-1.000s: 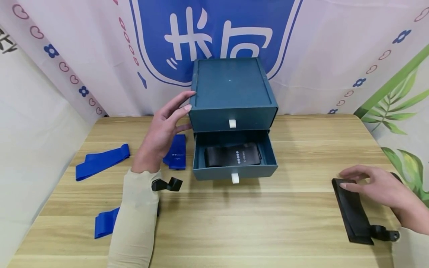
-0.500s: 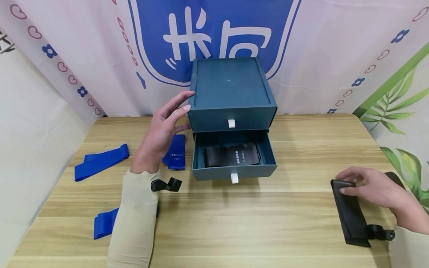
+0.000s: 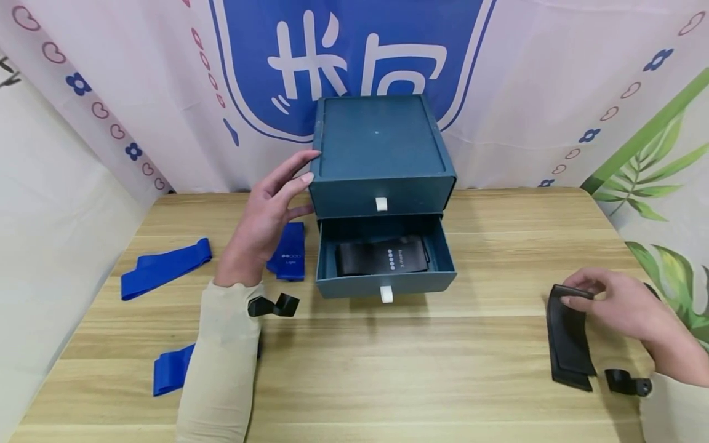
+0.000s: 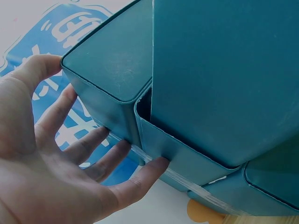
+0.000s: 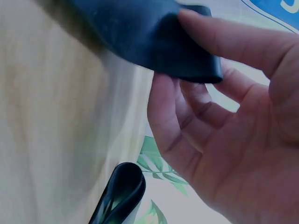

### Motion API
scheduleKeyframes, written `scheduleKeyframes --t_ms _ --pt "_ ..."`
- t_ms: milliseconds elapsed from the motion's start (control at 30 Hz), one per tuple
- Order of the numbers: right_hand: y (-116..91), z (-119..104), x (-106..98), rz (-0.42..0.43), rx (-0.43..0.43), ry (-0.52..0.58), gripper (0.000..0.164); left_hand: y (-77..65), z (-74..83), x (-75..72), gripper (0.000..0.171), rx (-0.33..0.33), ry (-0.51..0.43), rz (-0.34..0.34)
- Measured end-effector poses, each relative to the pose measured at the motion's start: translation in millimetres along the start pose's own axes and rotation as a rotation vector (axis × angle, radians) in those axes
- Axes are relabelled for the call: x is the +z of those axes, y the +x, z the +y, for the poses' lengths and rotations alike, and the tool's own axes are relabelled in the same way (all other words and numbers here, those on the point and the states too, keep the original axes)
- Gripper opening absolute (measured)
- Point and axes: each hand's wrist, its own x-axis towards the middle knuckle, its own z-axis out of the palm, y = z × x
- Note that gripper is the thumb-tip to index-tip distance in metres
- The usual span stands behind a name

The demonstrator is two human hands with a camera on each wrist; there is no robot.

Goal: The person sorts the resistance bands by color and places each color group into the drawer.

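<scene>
My left hand [image 3: 260, 215] rests its fingertips against the left side of a dark teal two-drawer box [image 3: 382, 138]; in the left wrist view its fingers are spread along that side. The lower drawer [image 3: 354, 288] is pulled out, with a folded black resistance band [image 3: 362, 258] inside, printed "X-Heavy". At the table's right, my right hand [image 3: 626, 304] pinches the far end of another folded black resistance band [image 3: 567, 341] between thumb and fingers. The right wrist view shows the held band [image 5: 140, 35] bending away over the table.
Another looped black band [image 5: 126, 186] stands near the right hand in the right wrist view. Blue bands lie at left: one by the box [image 3: 290, 252], one farther left [image 3: 166, 267], one partly under the left forearm [image 3: 172, 372]. A printed curtain [image 3: 515, 92] hangs behind.
My right hand has taken hold of the black band and raised it; its near end has swung up and left, away from the wrist strap. The left hand keeps its place on the box.
</scene>
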Motion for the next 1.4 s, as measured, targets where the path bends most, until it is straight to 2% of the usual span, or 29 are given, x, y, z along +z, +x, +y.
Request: scheduleKeyframes --t_ms 100,367,600,767,933,1200,1400 --pt "-2 -1 -4 0.026 0.024 0.029 0.033 0.4 -0.2 -0.3 0.045 -0.001 0.000 -0.002" --pt "-7 -6 -7 0.107 0.001 0.121 0.031 1.8 -1.4 -0.2 0.045 0.003 -0.016 -0.005" --pt "-13 -16 -13 0.130 -0.013 0.204 0.030 1.8 -1.5 0.3 0.045 0.005 -0.020 -0.004" --pt "-16 -23 -15 0.103 -0.014 0.373 0.028 0.6 -1.7 0.4 0.044 0.004 -0.019 -0.005" --pt "-18 -30 -16 0.082 -0.032 0.521 0.014 -0.1 -0.9 -0.2 0.044 -0.006 -0.019 -0.001" --pt "-19 -48 -16 0.060 -0.152 0.947 0.022 0.6 -0.4 0.0 0.044 -0.005 -0.013 -0.008" --pt "-15 -72 -19 0.087 -0.267 1.192 0.029 1.5 -1.2 -0.8 0.044 0.005 -0.023 -0.016"
